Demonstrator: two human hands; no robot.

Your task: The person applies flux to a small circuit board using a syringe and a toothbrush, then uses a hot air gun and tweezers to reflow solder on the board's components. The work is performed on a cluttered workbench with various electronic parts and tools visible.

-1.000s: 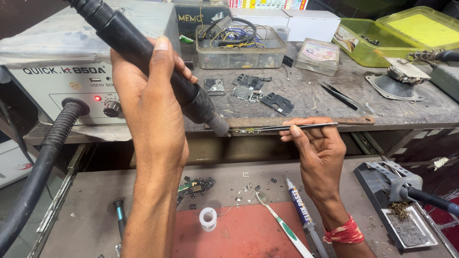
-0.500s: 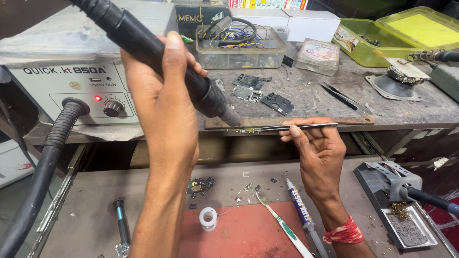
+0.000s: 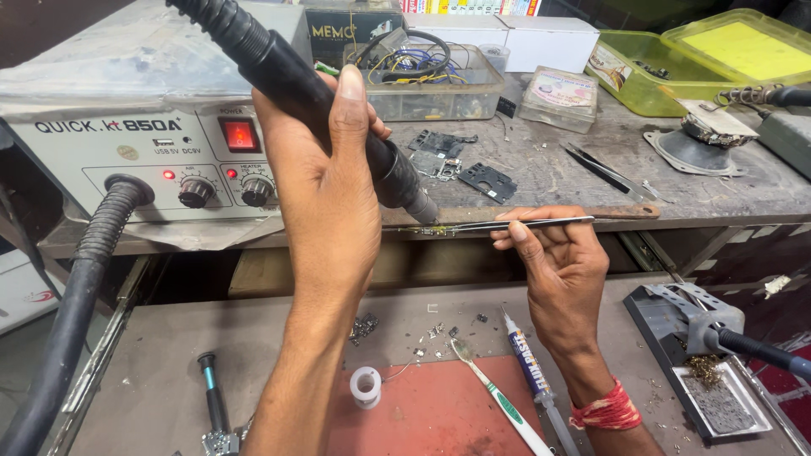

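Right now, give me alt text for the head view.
The left hand aims a black hot-air wand at a small part held in tweezers by the right hand, at a bench edge. A grey rework station stands to the left.

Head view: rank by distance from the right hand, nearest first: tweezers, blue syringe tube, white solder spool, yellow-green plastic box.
Measured from the right hand:
1. Tweezers: pinched in its fingers, pointing left along the shelf edge.
2. Blue syringe tube: just below the hand, on the lower tray.
3. White solder spool: lower left, beside the red mat.
4. Yellow-green plastic box: far back right on the bench.
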